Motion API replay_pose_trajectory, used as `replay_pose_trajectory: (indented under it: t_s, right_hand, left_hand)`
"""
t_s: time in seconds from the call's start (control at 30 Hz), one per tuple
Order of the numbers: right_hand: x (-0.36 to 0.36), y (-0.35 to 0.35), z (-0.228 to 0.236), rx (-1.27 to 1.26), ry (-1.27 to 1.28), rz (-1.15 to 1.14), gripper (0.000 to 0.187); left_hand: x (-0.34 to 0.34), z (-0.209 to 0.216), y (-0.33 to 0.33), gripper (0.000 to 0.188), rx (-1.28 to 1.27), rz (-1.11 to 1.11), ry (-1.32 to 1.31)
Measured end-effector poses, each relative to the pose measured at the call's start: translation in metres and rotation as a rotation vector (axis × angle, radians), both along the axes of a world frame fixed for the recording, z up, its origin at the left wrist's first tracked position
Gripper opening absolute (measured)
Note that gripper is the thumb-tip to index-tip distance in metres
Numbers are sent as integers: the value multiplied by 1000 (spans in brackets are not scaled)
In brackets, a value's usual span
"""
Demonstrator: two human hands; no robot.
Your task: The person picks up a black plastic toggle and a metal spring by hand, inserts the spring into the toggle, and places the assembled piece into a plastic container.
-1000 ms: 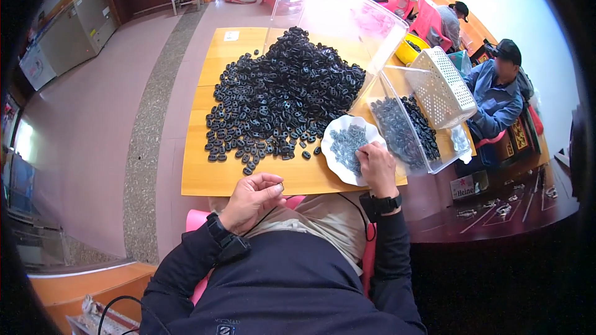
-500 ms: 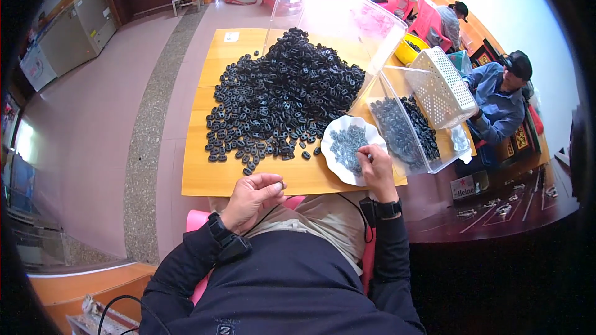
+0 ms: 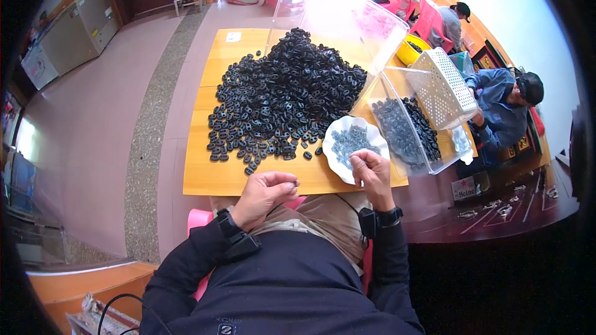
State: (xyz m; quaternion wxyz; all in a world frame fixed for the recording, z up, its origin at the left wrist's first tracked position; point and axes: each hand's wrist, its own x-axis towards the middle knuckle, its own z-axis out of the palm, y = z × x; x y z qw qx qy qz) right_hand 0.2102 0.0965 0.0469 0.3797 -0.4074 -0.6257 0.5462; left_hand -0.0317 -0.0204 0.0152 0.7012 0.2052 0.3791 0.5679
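Observation:
A heap of small black oval two-hole pieces (image 3: 288, 84) spreads over the wooden table, with loose ones toward the front edge. My left hand (image 3: 264, 198) is closed in a pinch beside the table's front edge, a small dark piece (image 3: 297, 183) at its fingertips. Mostly covered by those fingers, the piece does not show its full shape. Over the near right of a white scalloped dish (image 3: 340, 170), my right hand (image 3: 371, 177) has thumb and fingers pressed together. Small clear greyish bits (image 3: 351, 141) lie in the dish. Whatever the right fingertips hold is too small to make out.
Right of the dish stands a clear plastic bin (image 3: 434, 166) holding more black pieces, with a white perforated basket (image 3: 444, 87) at its far side. A larger clear bin (image 3: 385, 43) lies behind the heap. A co-worker (image 3: 503, 108) sits at the right, near a yellow bowl (image 3: 408, 56).
My right hand has shifted slightly left and toward me over the dish. The left hand has moved a little to the right. The co-worker's head and arm have moved.

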Motion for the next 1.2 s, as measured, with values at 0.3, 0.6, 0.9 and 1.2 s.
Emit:
replay_pose_trajectory:
  t_s: [0.3,0.6,0.9,1.2]
  right_hand:
    - [-36,-32,-10,181,50,238,11]
    - [-47,-42,-12,232,44,214,10]
    - [-45,-42,-11,175,-1,275,6]
    - [-45,-41,-15,294,-69,278,4]
  left_hand:
    - [20,8,15,22,140,-137,126]
    - [18,3,15,21,188,-135,144]
    - [18,2,15,20,198,-159,204]
    - [18,4,15,20,186,-145,162]
